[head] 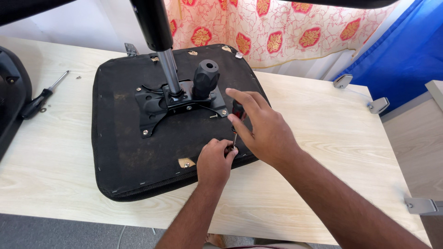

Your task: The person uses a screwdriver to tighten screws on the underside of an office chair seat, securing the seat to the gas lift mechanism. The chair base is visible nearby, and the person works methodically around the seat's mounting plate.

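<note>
An upturned black chair seat (120, 138) lies on the pale wooden table (323, 138), its metal mounting plate (159, 103) and gas-lift column (168, 69) pointing up. My right hand (263, 124) grips a red-and-black screwdriver (237, 113) held upright, its tip down at the seat's near right edge. My left hand (214, 159) pinches the screwdriver's tip or a screw there; which one is hidden by the fingers. A black tension knob (206, 76) stands beside the column.
A second screwdriver (41, 97) lies at the table's left, by a black chair part (11, 92). Metal brackets (344, 80) sit at the far right. A floral curtain (277, 27) and a blue sheet (401, 55) hang behind.
</note>
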